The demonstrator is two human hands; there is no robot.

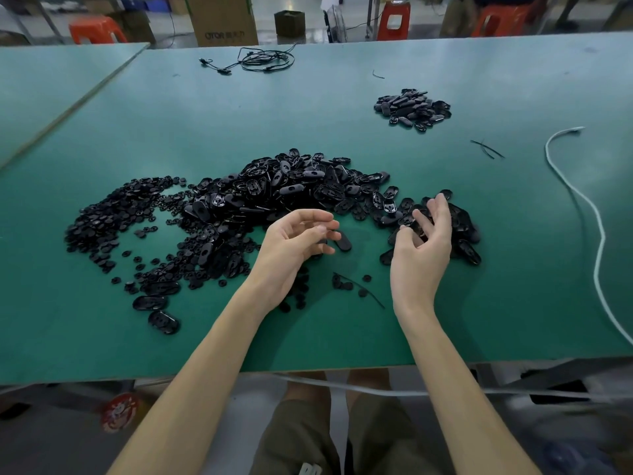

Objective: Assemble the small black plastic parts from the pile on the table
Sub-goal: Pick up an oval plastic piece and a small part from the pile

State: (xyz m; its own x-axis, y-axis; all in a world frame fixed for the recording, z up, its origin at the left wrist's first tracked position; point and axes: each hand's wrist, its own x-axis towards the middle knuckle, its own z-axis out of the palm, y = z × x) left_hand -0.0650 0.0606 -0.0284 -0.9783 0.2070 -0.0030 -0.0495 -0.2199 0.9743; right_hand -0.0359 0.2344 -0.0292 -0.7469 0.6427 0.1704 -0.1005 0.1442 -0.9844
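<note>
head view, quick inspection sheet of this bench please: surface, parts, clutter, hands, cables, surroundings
surface: green table, matte top
job's things: main pile of black parts at centre; round pieces spread to its left; small pile apart, far right
clutter: thin black strips right of centre
hands: left hand curled at an oval part, grip unclear; right hand relaxed over parts, holding nothing
cables: black cable coiled at far edge; white cable along right side
surroundings: cardboard box, orange stools beyond the table

Cardboard box at far edge: dark print reads roughly "QTOR", following characters too blurred.
</note>
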